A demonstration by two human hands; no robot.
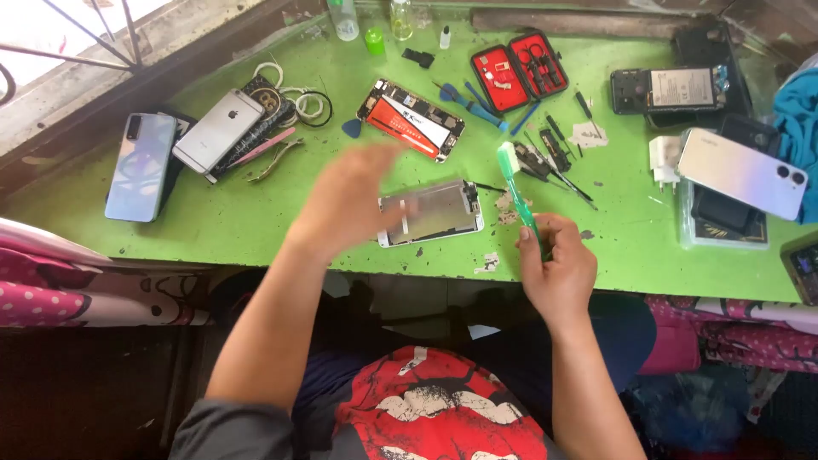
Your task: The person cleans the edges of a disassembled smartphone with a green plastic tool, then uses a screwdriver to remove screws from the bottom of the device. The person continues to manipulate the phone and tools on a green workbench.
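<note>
My right hand [555, 266] grips a green toothbrush [516, 192] by its handle, bristle head pointing up and away over the green table [256, 226]. My left hand [349, 200] is blurred, fingers apart, hovering just left of a silver phone screen panel [434, 211] that lies face down near the table's front edge. It holds nothing. Behind the panel lies an opened phone body [412, 119] with its insides showing.
Two phones [141, 166] [218, 129], tweezers and cables lie at the left. A red open tool case [518, 72], screwdrivers [558, 166] and small parts sit behind my right hand. More phones [741, 170], a charger [663, 158] and another opened phone [669, 89] are at the right. Bottles [344, 19] stand at the back.
</note>
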